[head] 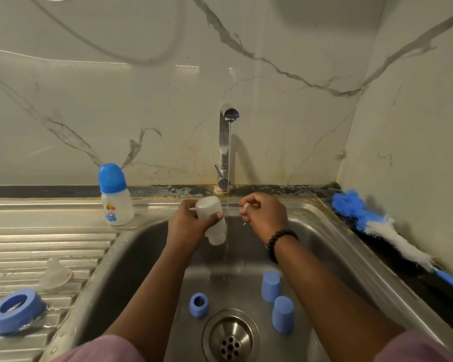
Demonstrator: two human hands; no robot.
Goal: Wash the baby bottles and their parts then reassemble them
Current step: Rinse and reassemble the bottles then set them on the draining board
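L grip [186, 223] holds bottle [211, 220], R grip [264, 215] pinches sth small; 3 caps [271, 286] in sink [332, 231].

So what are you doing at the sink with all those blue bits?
A person is washing baby bottles. The left hand holds a clear bottle tipped mouth-down beside the running tap, and the right hand pinches something small and clear that is too hard to make out. Three blue parts sit in the sink. On the drainboard wait a blue ring, a clear teat and a finished capped bottle.
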